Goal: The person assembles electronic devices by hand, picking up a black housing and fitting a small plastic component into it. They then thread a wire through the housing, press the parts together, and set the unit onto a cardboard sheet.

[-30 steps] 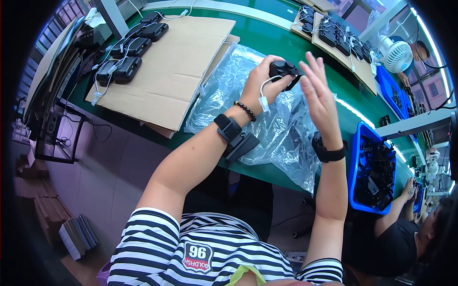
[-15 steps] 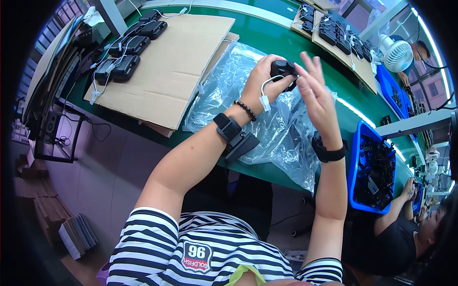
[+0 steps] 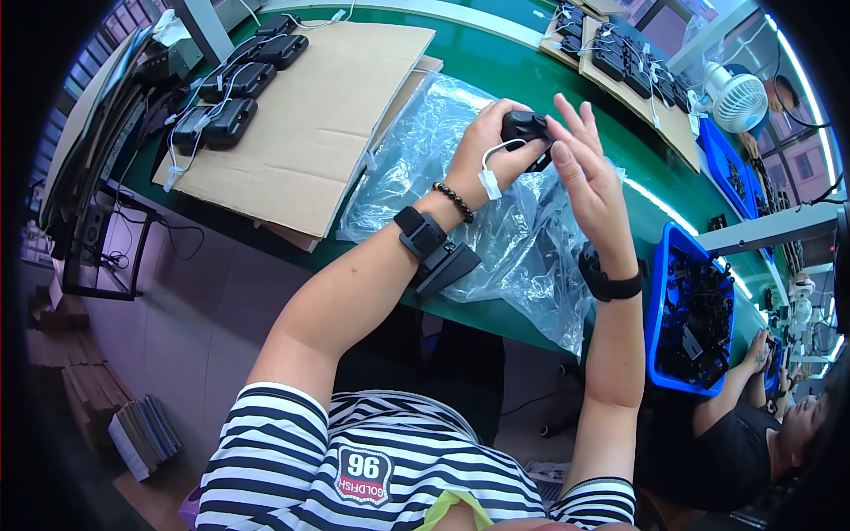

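Observation:
My left hand (image 3: 486, 150) is closed around a small black plastic device (image 3: 524, 129) with a white tagged cord hanging from it. My right hand (image 3: 586, 173) touches the same device from the right, fingers spread upward. Both hands hover above a crumpled clear plastic sheet (image 3: 522, 243) lying on the green table (image 3: 496, 62). A black band sits on each wrist, and a bead bracelet on the left.
A large cardboard sheet (image 3: 328, 115) at left carries several black devices with cords (image 3: 232, 84). More cardboard with black parts (image 3: 620, 57) lies at the back. A blue bin of black parts (image 3: 695, 310) stands at right, a white fan (image 3: 739, 97) behind it. Another person (image 3: 770, 425) sits at lower right.
Both hands stay on the black device above the plastic sheet; the right hand's fingers have shifted slightly against it.

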